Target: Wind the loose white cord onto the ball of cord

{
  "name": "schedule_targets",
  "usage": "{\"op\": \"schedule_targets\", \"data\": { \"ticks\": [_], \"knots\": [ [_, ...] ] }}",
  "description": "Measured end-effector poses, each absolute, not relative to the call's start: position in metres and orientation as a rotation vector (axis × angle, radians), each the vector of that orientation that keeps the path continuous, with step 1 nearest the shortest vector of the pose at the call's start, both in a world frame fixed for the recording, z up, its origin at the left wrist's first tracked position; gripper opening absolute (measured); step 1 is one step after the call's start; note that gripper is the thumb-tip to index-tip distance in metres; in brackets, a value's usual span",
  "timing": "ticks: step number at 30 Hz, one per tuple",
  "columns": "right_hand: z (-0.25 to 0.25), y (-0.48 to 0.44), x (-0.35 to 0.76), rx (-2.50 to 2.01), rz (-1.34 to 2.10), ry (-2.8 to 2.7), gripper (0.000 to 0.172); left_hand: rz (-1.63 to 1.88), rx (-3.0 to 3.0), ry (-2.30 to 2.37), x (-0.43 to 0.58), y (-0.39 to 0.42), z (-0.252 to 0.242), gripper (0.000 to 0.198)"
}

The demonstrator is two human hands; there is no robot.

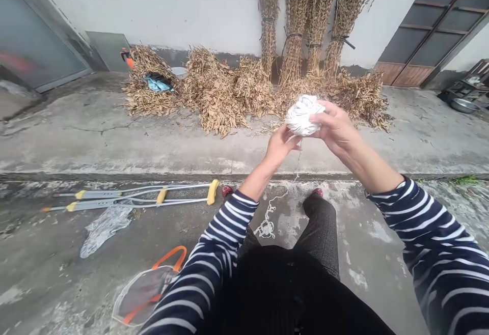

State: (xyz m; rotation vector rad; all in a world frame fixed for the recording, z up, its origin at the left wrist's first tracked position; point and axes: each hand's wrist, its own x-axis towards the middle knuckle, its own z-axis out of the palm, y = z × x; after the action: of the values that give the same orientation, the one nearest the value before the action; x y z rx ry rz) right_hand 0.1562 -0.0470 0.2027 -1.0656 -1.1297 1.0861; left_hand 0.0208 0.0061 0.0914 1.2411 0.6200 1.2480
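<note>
A white ball of string [302, 115] is held up in front of me, and my right hand [335, 127] is closed around its right side. My left hand [281, 144] sits just below and to the left of the ball, fingers pinched on the strand. That loose string [295, 176] hangs down between my knees to a small tangled heap [266, 228] on the wet concrete. Both sleeves are navy with white stripes.
A pair of grey crutches [145, 197] with yellow pads lies on the ground at left, beside a clear plastic bag [103, 227] and an orange-handled bag [147, 286]. Dried plant stalks [244, 88] are heaped along the wall. A metal basin [464, 105] stands far right.
</note>
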Motion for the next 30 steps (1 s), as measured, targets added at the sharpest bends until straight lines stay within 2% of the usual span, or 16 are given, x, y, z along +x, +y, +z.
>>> {"op": "schedule_targets", "data": {
  "ticks": [2, 6, 7, 14, 25, 30],
  "knots": [
    [0.206, -0.045, 0.153, -1.075, 1.12, -1.162, 0.059, 1.286, 1.189, 0.597, 0.033, 0.007, 0.11, 0.046],
    [0.21, -0.04, 0.159, -1.119, 1.104, -1.222, 0.053, 1.239, 1.162, 0.645, 0.035, 0.004, 0.121, 0.009],
    [0.209, -0.039, 0.161, -1.128, 1.092, -1.216, 0.052, 1.203, 1.165, 0.632, 0.032, 0.002, 0.119, 0.006],
    [0.201, -0.03, 0.175, -1.141, 1.006, -1.172, 0.046, 0.972, 1.157, 0.682, 0.011, -0.009, 0.102, 0.011],
    [0.22, -0.021, 0.196, -1.081, 0.914, -1.23, 0.029, 0.755, 1.322, 0.912, -0.008, -0.002, 0.066, 0.02],
    [0.225, -0.015, 0.197, -1.091, 0.759, -1.095, 0.042, 0.71, 1.292, 0.908, -0.018, -0.02, 0.042, 0.015]
  ]
}}
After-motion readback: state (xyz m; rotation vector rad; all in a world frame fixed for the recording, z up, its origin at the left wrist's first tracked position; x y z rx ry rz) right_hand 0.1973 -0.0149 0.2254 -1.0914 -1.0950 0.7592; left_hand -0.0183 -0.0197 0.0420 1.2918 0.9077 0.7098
